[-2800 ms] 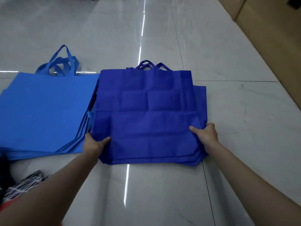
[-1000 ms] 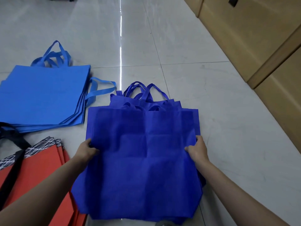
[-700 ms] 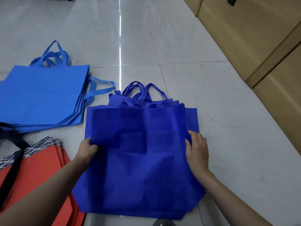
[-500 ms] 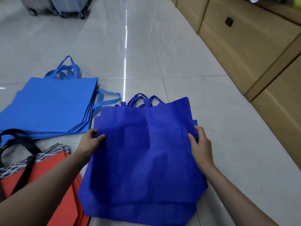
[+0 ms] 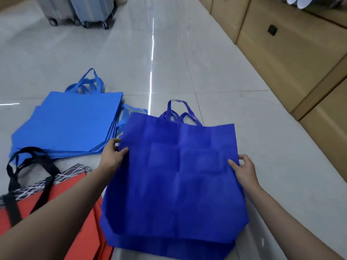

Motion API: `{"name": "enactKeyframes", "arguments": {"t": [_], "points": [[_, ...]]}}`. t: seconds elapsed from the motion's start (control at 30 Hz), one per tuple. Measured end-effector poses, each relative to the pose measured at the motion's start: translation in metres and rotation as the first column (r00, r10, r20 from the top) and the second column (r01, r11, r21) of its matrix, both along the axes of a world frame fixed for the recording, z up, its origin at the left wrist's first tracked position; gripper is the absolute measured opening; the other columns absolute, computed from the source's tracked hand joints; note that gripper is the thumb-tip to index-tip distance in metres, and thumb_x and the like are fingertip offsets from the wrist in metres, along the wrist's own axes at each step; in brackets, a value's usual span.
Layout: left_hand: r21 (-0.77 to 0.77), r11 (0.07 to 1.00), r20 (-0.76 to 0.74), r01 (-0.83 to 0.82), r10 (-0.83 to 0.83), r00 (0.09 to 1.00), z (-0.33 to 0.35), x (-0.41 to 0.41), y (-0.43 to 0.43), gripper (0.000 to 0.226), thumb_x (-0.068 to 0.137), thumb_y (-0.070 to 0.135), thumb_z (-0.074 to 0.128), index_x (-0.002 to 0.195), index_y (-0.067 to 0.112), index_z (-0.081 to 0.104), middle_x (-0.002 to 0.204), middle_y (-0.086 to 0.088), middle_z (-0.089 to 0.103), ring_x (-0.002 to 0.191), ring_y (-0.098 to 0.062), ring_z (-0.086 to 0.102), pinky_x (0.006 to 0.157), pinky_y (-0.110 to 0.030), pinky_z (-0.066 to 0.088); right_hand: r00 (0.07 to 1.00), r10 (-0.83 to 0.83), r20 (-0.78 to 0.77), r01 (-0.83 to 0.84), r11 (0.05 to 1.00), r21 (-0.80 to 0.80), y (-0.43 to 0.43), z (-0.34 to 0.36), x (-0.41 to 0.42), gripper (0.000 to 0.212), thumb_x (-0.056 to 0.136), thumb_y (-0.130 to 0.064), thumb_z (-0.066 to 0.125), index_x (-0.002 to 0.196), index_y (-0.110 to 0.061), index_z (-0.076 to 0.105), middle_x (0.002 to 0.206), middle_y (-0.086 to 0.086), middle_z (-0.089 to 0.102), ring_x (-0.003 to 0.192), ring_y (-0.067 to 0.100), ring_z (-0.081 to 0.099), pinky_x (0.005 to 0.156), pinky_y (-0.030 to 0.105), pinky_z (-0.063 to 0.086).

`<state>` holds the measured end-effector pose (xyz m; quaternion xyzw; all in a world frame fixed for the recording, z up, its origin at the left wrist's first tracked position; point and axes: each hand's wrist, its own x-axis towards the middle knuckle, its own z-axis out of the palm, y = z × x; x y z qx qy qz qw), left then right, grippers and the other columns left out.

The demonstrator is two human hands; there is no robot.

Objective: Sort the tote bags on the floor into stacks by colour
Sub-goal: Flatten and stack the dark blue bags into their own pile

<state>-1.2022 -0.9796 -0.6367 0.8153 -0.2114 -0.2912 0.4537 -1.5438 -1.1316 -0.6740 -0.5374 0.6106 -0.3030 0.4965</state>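
The left hand [image 5: 112, 156] is gripping the left edge of the dark blue tote bags [image 5: 176, 177], thumb on top of the fabric and fingers wrapped under the edge. The right hand [image 5: 244, 170] is gripping the right edge of the same bags, thumb lying on the upper face and fingers curled behind. Both hands are holding the bundle spread flat between them, with its handles [image 5: 178, 113] pointing away from the person. More than one layer is showing at the lower edge; whether that edge is resting on the floor [image 5: 216, 77] cannot be told, as the picture is soft there.

The light blue tote bags [image 5: 71, 122] are lying in a flat stack on the floor to the left, just beside the dark blue bundle, handles pointing away. The orange tote bags [image 5: 62, 212] with black handles and a white line pattern along the top are lying at lower left, partly under the left forearm and overlapped by the dark blue bundle.

Wheeled suitcases [image 5: 78, 10] are standing at the far left. Wooden cabinets [image 5: 281, 53] are lining the right side.
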Motion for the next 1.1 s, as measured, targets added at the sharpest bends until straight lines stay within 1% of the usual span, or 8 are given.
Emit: {"name": "enactKeyframes", "arguments": {"t": [0.13, 0.27, 0.37, 0.47, 0.57, 0.77, 0.93, 1.1], "points": [[0.220, 0.970, 0.218, 0.102, -0.151, 0.964, -0.044, -0.006, 0.019, 0.048, 0.087, 0.015, 0.060, 0.129, 0.003, 0.042, 0.119, -0.023, 0.049, 0.097, -0.037, 0.055, 0.087, -0.044, 0.046, 0.969, -0.058, -0.239, 0.059, 0.998, -0.001, 0.011, -0.033, -0.015, 0.030, 0.091, -0.020, 0.057, 0.116, -0.007, 0.045, 0.122, 0.012, 0.056, 0.093, 0.022, 0.055, 0.079, 0.035, 0.048], [0.389, 0.851, 0.515, 0.352, -0.518, 0.683, -0.058, -0.021, 0.054, 0.048, 0.084, 0.019, 0.064, 0.126, 0.004, 0.048, 0.124, -0.024, 0.045, 0.103, -0.044, 0.056, 0.094, -0.048, 0.046, 0.846, 0.032, -0.532, -0.209, 0.938, -0.277, 0.030, -0.032, -0.036, 0.034, 0.090, -0.014, 0.054, 0.122, -0.006, 0.047, 0.127, 0.012, 0.048, 0.113, 0.027, 0.048, 0.093, 0.038, 0.043], [0.330, 0.873, 0.419, 0.359, -0.476, 0.773, -0.061, -0.039, 0.077, 0.053, 0.081, 0.024, 0.068, 0.126, 0.005, 0.046, 0.122, -0.020, 0.044, 0.106, -0.038, 0.055, 0.097, -0.046, 0.044, 0.734, 0.251, -0.630, -0.549, 0.766, -0.335, 0.065, -0.032, -0.051, 0.030, 0.089, -0.025, 0.051, 0.112, -0.006, 0.057, 0.114, 0.010, 0.056, 0.104, 0.023, 0.053, 0.089, 0.034, 0.046], [0.314, 0.903, 0.278, 0.293, -0.382, 0.881, -0.065, -0.049, 0.093, 0.059, 0.079, 0.023, 0.069, 0.129, 0.004, 0.043, 0.122, -0.023, 0.044, 0.110, -0.035, 0.051, 0.101, -0.043, 0.041, 0.454, 0.467, -0.759, -0.821, 0.550, -0.153, 0.102, -0.046, -0.054, 0.051, 0.085, -0.048, 0.040, 0.116, -0.013, 0.061, 0.125, 0.010, 0.058, 0.112, 0.027, 0.057, 0.095, 0.041, 0.049], [0.257, 0.938, 0.171, 0.231, -0.279, 0.945, -0.063, -0.055, 0.101, 0.055, 0.079, 0.021, 0.070, 0.125, 0.006, 0.044, 0.112, -0.017, 0.052, 0.098, -0.031, 0.055, 0.092, -0.041, 0.044, 0.212, 0.612, -0.762, -0.891, 0.442, 0.106, 0.124, -0.058, -0.035, 0.079, 0.076, -0.068, 0.024, 0.137, -0.022, 0.044, 0.152, 0.007, 0.030, 0.141, 0.030, 0.026, 0.115, 0.046, 0.016], [0.174, 0.984, -0.045, 0.039, -0.032, 0.998, -0.070, -0.047, 0.097, 0.032, 0.087, 0.016, 0.059, 0.114, 0.018, 0.043, 0.069, -0.012, 0.047, 0.058, -0.026, 0.049, 0.052, -0.026, 0.043, 0.192, 0.707, -0.681, -0.915, 0.380, 0.137, 0.135, -0.045, 0.002, 0.104, 0.063, -0.085, 0.026, 0.148, -0.026, 0.020, 0.159, -0.001, 0.005, 0.146, 0.018, -0.001, 0.117, 0.041, -0.005], [0.054, 0.995, -0.256, -0.085, 0.096, 0.962, -0.067, -0.042, 0.075, 0.025, 0.089, 0.005, 0.051, 0.078, 0.028, 0.048, 0.064, -0.010, 0.047, 0.054, -0.018, 0.046, 0.046, -0.025, 0.041, 0.128, 0.565, -0.815, -0.978, 0.209, -0.009, 0.147, -0.052, -0.002, 0.087, 0.073, -0.062, 0.053, 0.145, -0.020, 0.028, 0.151, 0.007, 0.033, 0.138, 0.027, 0.035, 0.112, 0.049, 0.021], [0.038, 0.988, -0.379, -0.150, 0.153, 0.913, -0.061, -0.027, 0.063, 0.021, 0.091, 0.006, 0.052, 0.075, 0.020, 0.054, 0.079, -0.006, 0.056, 0.068, -0.015, 0.055, 0.043, -0.013, 0.051, 0.265, 0.465, -0.845, -0.893, 0.448, -0.034, 0.112, -0.051, -0.026, 0.079, 0.044, -0.024, 0.068, 0.121, -0.007, 0.060, 0.123, 0.014, 0.063, 0.112, 0.036, 0.061, 0.096, 0.056, 0.039]]}}
